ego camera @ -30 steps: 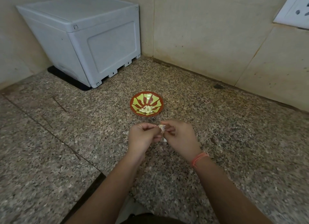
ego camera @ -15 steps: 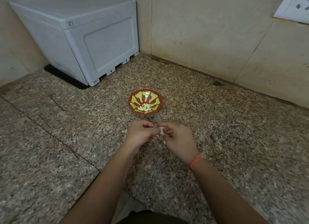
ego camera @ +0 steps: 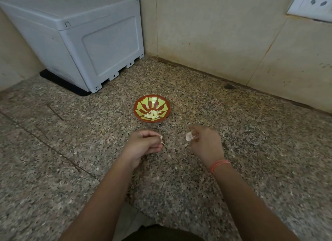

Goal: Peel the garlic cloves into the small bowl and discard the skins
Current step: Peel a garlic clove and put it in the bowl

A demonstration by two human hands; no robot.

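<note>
- My right hand (ego camera: 204, 143) pinches a garlic clove (ego camera: 188, 136) at its fingertips, with the other fingers curled in behind it. The clove sticks out on the hand's inner side, toward the other hand.
- My left hand (ego camera: 145, 143) is curled too and pinches a small pale scrap of skin (ego camera: 161, 139) between thumb and forefinger. It is tiny and blurred, so I can't swear it is only skin.
- Both hands hover just above the worktop (ego camera: 251, 132) with a clear gap of bare stone between them.
- The bowl (ego camera: 158, 102) sits on the worktop just beyond that gap, nearer the left hand's fingertips than the right's, and touches neither hand.
- Peeled cloves (ego camera: 151, 114) lie heaped against the bowl's near side.
- Half a second ago my hands were joined, fingertips meeting on the clove in front of the bowl. Now they have pulled apart sideways, the right taking the clove and the left the scrap. The bowl and its heap sit as before.
- The clove's long axis runs roughly away from me, slightly tilted. I can't tell which end is the tip.
- The peeled cloves are curved and fan outward, mostly lengthwise toward the bowl's middle.
- An orange thread (ego camera: 220, 164) circles my right wrist.
</note>
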